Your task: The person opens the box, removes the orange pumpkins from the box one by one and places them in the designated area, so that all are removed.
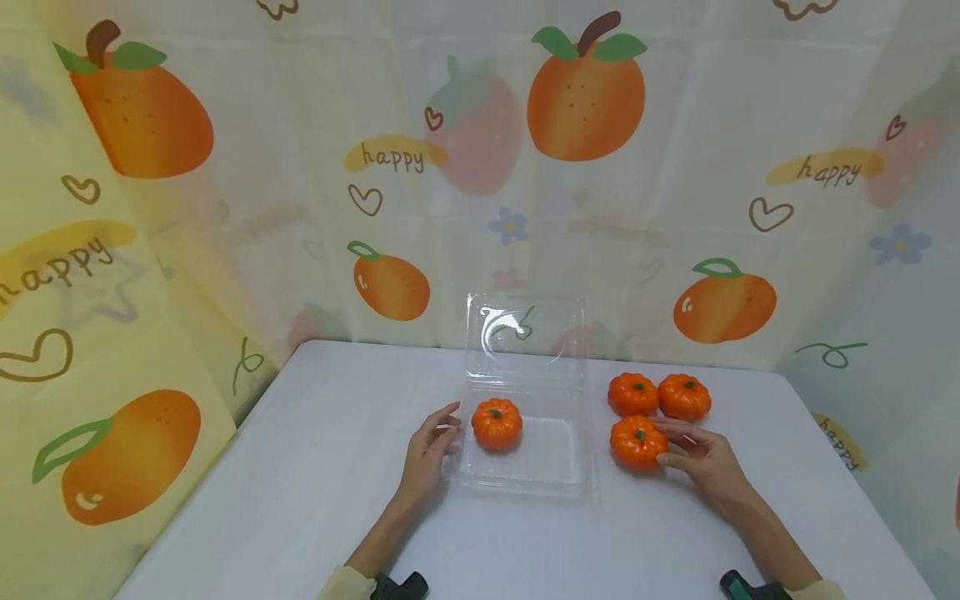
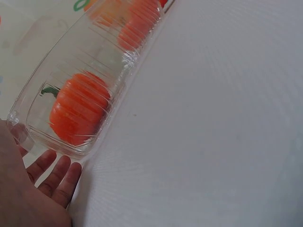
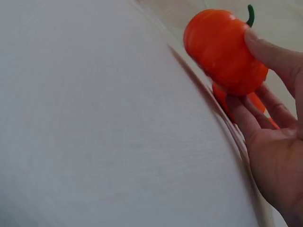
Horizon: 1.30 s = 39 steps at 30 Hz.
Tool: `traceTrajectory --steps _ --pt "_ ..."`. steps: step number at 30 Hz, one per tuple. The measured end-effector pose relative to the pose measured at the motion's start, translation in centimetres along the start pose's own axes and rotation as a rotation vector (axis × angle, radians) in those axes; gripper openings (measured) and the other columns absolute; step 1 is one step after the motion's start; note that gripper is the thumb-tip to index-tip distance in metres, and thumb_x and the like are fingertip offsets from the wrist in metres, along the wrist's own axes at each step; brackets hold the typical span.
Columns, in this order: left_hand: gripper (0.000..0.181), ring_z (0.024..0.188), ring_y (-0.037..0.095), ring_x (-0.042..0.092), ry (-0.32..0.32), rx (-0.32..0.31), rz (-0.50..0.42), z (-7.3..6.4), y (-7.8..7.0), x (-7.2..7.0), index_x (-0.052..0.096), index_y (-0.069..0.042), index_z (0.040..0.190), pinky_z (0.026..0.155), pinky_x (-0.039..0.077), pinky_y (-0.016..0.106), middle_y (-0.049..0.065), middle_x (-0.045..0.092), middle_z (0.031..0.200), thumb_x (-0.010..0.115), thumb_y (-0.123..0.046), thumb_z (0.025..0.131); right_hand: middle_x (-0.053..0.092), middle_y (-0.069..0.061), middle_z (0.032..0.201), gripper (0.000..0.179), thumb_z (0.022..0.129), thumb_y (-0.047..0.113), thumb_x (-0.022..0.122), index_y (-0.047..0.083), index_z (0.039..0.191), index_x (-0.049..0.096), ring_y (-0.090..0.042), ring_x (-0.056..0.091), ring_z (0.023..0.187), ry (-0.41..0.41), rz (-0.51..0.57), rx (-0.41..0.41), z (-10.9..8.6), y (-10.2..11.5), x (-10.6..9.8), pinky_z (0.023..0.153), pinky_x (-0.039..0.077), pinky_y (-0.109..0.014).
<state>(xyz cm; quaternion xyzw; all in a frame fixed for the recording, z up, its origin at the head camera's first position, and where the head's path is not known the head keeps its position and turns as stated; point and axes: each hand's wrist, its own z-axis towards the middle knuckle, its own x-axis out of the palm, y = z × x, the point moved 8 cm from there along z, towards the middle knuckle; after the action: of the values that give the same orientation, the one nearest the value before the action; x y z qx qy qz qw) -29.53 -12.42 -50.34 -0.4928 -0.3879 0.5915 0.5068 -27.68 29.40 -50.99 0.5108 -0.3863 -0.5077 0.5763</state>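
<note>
In the head view a clear plastic clamshell box lies with its lid raised at the back. One orange toy pumpkin with a green stem sits in the left part of its base. My left hand is at the box's left side, fingers loosely extended against or close beside the wall; exact contact is hard to tell. To the right of the box, my right hand pinches another toy pumpkin between thumb and fingers. The right wrist view shows this pumpkin tilted and seemingly raised off the table.
Two more pumpkins, one on the left and one on the right, stand behind the held one. The white table ends at a fruit-printed cloth behind it.
</note>
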Motion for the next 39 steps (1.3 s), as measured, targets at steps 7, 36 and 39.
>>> traceTrajectory --steps 7,36,39 --pt "0.037 0.096 0.027 0.059 -0.013 0.009 0.023 0.1 0.6 -0.1 0.050 -0.015 0.132 0.079 0.053 0.033 0.011 0.057 0.110 0.045 -0.013 0.095 0.059 -0.002 0.123 0.047 0.081 0.004 0.067 -0.005 0.124 0.051 -0.008 0.053 0.113 -0.032 -0.091 0.005 0.1 -0.4 -0.5 0.090 0.045 -0.017" --pt "0.036 0.096 0.026 0.060 -0.015 0.010 0.018 0.2 0.8 -0.1 0.051 -0.019 0.131 0.077 0.054 0.035 0.012 0.058 0.109 0.046 -0.015 0.095 0.049 -0.026 0.127 0.045 0.085 0.009 0.064 -0.005 0.125 0.049 -0.020 0.054 0.112 -0.092 -0.179 -0.058 0.3 1.9 -1.8 0.083 0.050 -0.019" --pt "0.036 0.096 0.026 0.060 -0.012 0.009 0.018 0.2 0.7 0.0 0.051 -0.018 0.131 0.077 0.054 0.035 0.012 0.057 0.109 0.046 -0.014 0.095 0.049 -0.028 0.124 0.043 0.085 0.005 0.063 -0.007 0.124 0.050 -0.026 0.052 0.112 -0.083 -0.187 -0.095 0.5 2.8 -1.6 0.084 0.049 -0.019"
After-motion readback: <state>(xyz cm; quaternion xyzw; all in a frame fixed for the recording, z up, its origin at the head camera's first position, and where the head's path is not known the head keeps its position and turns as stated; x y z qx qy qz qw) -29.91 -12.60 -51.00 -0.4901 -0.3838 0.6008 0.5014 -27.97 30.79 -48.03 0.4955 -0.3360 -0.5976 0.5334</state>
